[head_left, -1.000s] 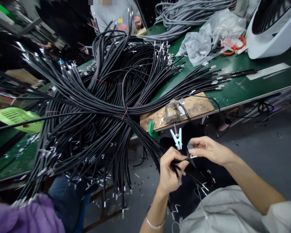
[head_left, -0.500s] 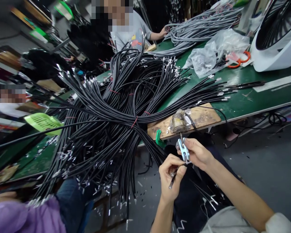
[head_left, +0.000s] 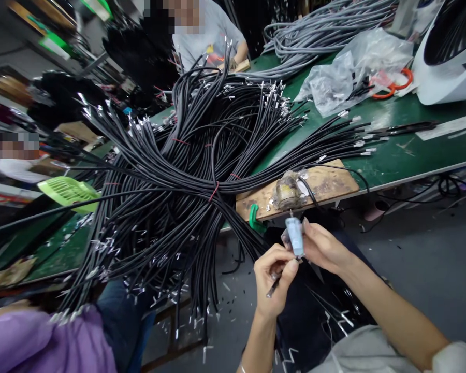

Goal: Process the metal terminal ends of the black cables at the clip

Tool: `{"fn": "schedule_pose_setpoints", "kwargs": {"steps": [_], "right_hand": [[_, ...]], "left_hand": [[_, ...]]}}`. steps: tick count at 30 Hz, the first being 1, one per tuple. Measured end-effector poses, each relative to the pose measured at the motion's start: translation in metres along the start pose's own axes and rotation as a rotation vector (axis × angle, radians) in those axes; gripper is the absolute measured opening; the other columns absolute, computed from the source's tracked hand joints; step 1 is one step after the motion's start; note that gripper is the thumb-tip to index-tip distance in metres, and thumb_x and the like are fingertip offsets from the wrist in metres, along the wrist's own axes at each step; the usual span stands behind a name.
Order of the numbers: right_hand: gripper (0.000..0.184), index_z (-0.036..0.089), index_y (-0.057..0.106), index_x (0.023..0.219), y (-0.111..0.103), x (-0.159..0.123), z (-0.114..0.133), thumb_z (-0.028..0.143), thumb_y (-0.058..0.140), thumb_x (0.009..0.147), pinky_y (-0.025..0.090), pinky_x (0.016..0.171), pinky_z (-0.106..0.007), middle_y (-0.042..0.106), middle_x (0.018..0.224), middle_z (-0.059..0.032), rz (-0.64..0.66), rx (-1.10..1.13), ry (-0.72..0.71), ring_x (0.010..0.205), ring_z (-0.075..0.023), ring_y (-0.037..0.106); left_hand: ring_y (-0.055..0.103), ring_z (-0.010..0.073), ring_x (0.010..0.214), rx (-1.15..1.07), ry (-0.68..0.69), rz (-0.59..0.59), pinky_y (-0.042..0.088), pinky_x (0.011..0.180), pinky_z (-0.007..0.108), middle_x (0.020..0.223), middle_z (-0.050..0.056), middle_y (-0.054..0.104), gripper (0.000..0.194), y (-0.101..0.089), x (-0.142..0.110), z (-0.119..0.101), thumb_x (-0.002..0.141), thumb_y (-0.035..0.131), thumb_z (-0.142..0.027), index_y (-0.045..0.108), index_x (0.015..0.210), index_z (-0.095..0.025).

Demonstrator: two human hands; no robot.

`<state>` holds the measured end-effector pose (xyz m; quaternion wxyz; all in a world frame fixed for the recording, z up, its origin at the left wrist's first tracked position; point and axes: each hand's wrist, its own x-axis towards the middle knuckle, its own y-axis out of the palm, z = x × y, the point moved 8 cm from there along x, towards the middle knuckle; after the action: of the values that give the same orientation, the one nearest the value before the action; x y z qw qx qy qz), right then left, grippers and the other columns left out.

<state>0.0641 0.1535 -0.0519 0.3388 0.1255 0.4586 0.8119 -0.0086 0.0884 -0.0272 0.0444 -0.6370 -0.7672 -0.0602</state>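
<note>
A light blue clip [head_left: 294, 236] sits on the shaft of a small motor wrapped in clear plastic [head_left: 288, 191]; its outline is blurred. My left hand [head_left: 274, 280] is closed on a short black cable [head_left: 272, 288], pinching near its end just below the clip. My right hand [head_left: 324, 246] curves loosely round the clip, thumb at its right side and a fingertip showing behind it on the left. Thumb and fingers are apart there; whether they touch the clip is hard to see. Thin loose wires hang below my hands.
A big heap of black cables [head_left: 213, 181] covers the green table [head_left: 396, 155]. The motor's wooden board [head_left: 334, 178] is held by a green clamp [head_left: 255, 217]. Orange-handled scissors [head_left: 392, 89], a plastic bag [head_left: 334, 83], grey cables [head_left: 295, 41] and a white fan [head_left: 438, 77] stand beyond. Co-workers sit nearby.
The blue clip showed its slots before and is now smeared by motion. My right thumb has come slightly off it. The co-worker's hand across the table has left the grey cables.
</note>
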Motion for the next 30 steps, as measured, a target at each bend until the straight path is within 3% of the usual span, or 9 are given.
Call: {"fn": "schedule_pose_setpoints", "kwargs": {"steps": [5, 10, 12, 16, 18, 22, 27, 30], "right_hand": [[0.035, 0.013, 0.072, 0.085, -0.038, -0.016, 0.004, 0.048, 0.067, 0.082, 0.039, 0.056, -0.021, 0.061, 0.072, -0.0042, -0.098, -0.070, -0.058, 0.064, -0.0104, 0.048], [0.022, 0.016, 0.070, 0.080, -0.062, -0.050, 0.027, 0.038, 0.071, 0.080, 0.040, 0.059, -0.025, 0.059, 0.072, -0.0024, -0.310, -0.466, -0.212, 0.063, -0.0116, 0.050], [0.017, 0.018, 0.068, 0.076, -0.047, -0.065, 0.042, 0.034, 0.070, 0.081, 0.041, 0.059, -0.027, 0.058, 0.069, -0.0017, -0.315, -0.691, -0.345, 0.064, -0.0135, 0.050], [0.014, 0.019, 0.070, 0.088, 0.021, -0.082, 0.048, 0.019, 0.075, 0.076, 0.043, 0.070, -0.034, 0.064, 0.077, -0.0043, -0.034, -1.189, -0.623, 0.076, -0.0189, 0.051], [0.012, 0.019, 0.069, 0.090, 0.038, -0.084, 0.046, 0.012, 0.069, 0.080, 0.044, 0.071, -0.035, 0.065, 0.079, -0.0051, -0.011, -1.275, -0.714, 0.076, -0.0188, 0.051], [0.007, 0.017, 0.066, 0.082, 0.029, -0.077, 0.048, 0.012, 0.063, 0.085, 0.043, 0.063, -0.032, 0.061, 0.070, -0.0037, -0.171, -1.152, -0.763, 0.068, -0.0168, 0.051], [0.005, 0.017, 0.065, 0.083, 0.016, -0.068, 0.041, 0.021, 0.069, 0.081, 0.042, 0.060, -0.030, 0.059, 0.071, -0.0030, -0.163, -1.094, -0.633, 0.066, -0.0163, 0.051], [0.012, 0.018, 0.062, 0.073, 0.019, -0.073, 0.042, 0.016, 0.063, 0.085, 0.040, 0.060, -0.031, 0.055, 0.065, -0.0014, -0.218, -1.116, -0.722, 0.064, -0.0158, 0.047]], "left_hand": [[0.054, 0.0117, 0.067, 0.030, 0.053, 0.030, 0.039, 0.059, 0.022, 0.073, 0.002, 0.060, 0.006, 0.000, -0.004, -0.004, 0.081, 0.065, -0.018, 0.071, 0.082, -0.019], [0.056, 0.0132, 0.065, 0.082, 0.074, 0.049, 0.042, 0.059, 0.023, 0.070, 0.003, 0.063, 0.005, -0.002, -0.007, -0.009, 0.079, 0.067, -0.019, 0.072, 0.079, -0.018], [0.058, 0.0137, 0.063, 0.121, 0.041, 0.102, 0.044, 0.056, 0.023, 0.069, 0.005, 0.064, 0.009, 0.002, -0.006, -0.007, 0.079, 0.065, -0.019, 0.073, 0.078, -0.016], [0.058, 0.0132, 0.056, 0.256, -0.133, 0.162, 0.044, 0.051, 0.021, 0.068, 0.006, 0.065, 0.005, 0.010, -0.002, 0.008, 0.071, 0.068, -0.013, 0.073, 0.073, -0.013], [0.056, 0.0117, 0.055, 0.278, -0.158, 0.138, 0.042, 0.049, 0.020, 0.066, 0.004, 0.063, 0.008, 0.010, -0.002, 0.010, 0.063, 0.073, -0.010, 0.071, 0.070, -0.013], [0.051, 0.0090, 0.054, 0.252, -0.080, 0.041, 0.039, 0.047, 0.018, 0.066, 0.002, 0.060, 0.006, 0.005, -0.005, -0.002, 0.068, 0.074, -0.016, 0.069, 0.069, -0.014], [0.050, 0.0083, 0.051, 0.248, -0.042, -0.016, 0.040, 0.046, 0.019, 0.068, 0.002, 0.057, 0.008, 0.003, -0.011, -0.010, 0.075, 0.071, -0.019, 0.066, 0.071, -0.014], [0.052, 0.0092, 0.054, 0.306, -0.024, 0.013, 0.041, 0.049, 0.019, 0.070, 0.002, 0.056, 0.005, 0.007, -0.013, -0.010, 0.078, 0.069, -0.019, 0.066, 0.076, -0.015]]}}
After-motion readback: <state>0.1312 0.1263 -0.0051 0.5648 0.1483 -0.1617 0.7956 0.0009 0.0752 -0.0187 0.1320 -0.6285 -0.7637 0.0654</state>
